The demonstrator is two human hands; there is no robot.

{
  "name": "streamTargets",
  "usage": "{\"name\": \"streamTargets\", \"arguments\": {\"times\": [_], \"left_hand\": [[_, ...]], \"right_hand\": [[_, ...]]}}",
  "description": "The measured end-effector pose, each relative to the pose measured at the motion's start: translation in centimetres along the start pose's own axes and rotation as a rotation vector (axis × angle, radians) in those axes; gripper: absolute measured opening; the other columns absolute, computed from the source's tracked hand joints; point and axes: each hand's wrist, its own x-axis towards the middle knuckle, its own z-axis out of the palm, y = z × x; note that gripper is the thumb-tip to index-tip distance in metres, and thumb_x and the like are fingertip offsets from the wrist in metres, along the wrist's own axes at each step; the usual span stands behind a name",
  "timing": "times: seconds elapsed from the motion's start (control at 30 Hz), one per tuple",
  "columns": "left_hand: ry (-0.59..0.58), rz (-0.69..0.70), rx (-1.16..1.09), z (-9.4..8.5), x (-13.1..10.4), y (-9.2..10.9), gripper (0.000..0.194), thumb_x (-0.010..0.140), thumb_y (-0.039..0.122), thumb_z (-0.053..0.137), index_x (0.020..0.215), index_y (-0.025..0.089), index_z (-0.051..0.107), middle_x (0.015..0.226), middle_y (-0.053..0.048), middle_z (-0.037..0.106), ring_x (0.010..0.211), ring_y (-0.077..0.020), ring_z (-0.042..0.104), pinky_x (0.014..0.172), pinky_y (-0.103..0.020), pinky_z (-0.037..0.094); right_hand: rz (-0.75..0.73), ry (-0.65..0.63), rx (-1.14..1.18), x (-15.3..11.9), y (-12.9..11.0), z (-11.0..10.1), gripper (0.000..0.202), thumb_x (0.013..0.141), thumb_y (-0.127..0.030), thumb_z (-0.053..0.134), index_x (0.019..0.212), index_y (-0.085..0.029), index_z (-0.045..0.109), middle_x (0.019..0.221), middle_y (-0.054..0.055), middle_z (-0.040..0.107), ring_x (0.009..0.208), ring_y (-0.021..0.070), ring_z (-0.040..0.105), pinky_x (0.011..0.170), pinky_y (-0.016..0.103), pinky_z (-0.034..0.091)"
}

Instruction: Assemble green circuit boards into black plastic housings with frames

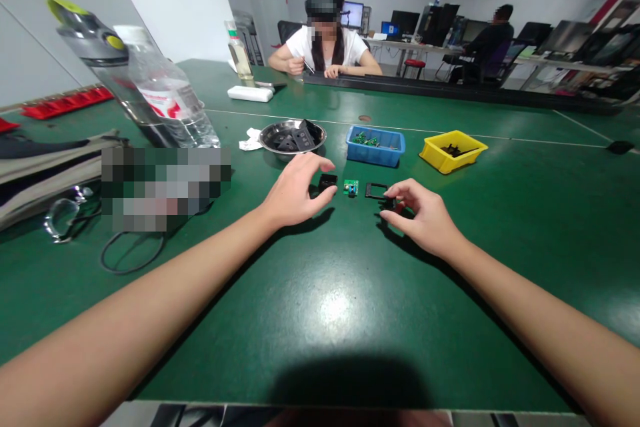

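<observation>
My left hand (300, 192) hovers low over the green table, thumb and index finger apart. A small black plastic casing (328, 181) lies at the gap between them. My right hand (423, 217) is curved with fingers and thumb apart, around a small black part (389, 203); whether it touches that part is hard to see. Beside it, a black rectangular frame (376, 190) lies flat. Between the two hands sits a small green circuit board (351, 187) with a blue component. The casing, board, frame and black part form a short row.
Behind the row stand a steel bowl (267, 145) of black casings, a blue bin (375, 155) of circuit boards and a yellow bin (447, 161) of dark parts. Bottles, including a water bottle (170, 103), and a cable (133, 272) occupy the left. Across the table sits a person (325, 47).
</observation>
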Motion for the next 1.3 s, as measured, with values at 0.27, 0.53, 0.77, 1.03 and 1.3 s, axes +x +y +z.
{"name": "streamTargets", "arguments": {"times": [0.27,0.53,0.77,1.03,1.3], "left_hand": [[-0.309,-0.237,0.039,0.8,-0.2,-3.0,0.049,0.089,0.051,0.059,0.126,0.019,0.06,0.128,-0.014,0.06,0.121,-0.0338,0.055,0.106,-0.055,0.044],[-0.321,-0.227,0.072,0.8,-0.1,-2.6,0.041,0.09,0.048,0.058,0.118,0.018,0.061,0.117,-0.012,0.063,0.111,-0.0311,0.059,0.101,-0.051,0.046],[-0.338,-0.233,0.078,0.9,0.0,-2.6,0.042,0.09,0.049,0.056,0.119,0.018,0.06,0.119,-0.012,0.062,0.113,-0.0318,0.058,0.102,-0.051,0.046],[-0.325,-0.207,0.061,1.1,-0.2,-2.8,0.044,0.092,0.047,0.056,0.126,0.02,0.056,0.124,-0.012,0.062,0.114,-0.0313,0.058,0.102,-0.052,0.046],[-0.32,-0.122,-0.008,1.0,-0.1,-2.2,0.04,0.094,0.037,0.055,0.13,0.021,0.052,0.127,-0.012,0.062,0.118,-0.0294,0.059,0.102,-0.05,0.048]], "right_hand": [[0.159,0.169,-0.11,1.7,4.0,-2.8,0.031,0.074,-0.043,0.075,0.087,-0.023,0.056,0.085,0.004,0.07,0.077,0.0211,0.067,0.074,0.036,0.054],[0.202,0.063,-0.252,1.9,4.2,-3.2,0.024,0.077,-0.043,0.07,0.075,-0.023,0.056,0.097,0.009,0.078,0.086,0.0266,0.072,0.084,0.045,0.054],[-0.03,0.121,-0.376,1.8,3.2,-3.0,0.014,0.085,-0.033,0.062,0.075,-0.023,0.059,0.103,0.011,0.078,0.1,0.0301,0.072,0.09,0.047,0.054],[-0.23,-0.046,-0.334,1.3,1.2,-1.9,0.015,0.092,-0.023,0.059,0.088,-0.023,0.073,0.11,0.01,0.078,0.106,0.0283,0.072,0.097,0.049,0.053],[-0.214,-0.235,-0.374,0.9,1.5,-1.0,0.021,0.096,-0.026,0.058,0.105,-0.022,0.077,0.124,0.012,0.075,0.118,0.0302,0.068,0.102,0.057,0.051]]}}
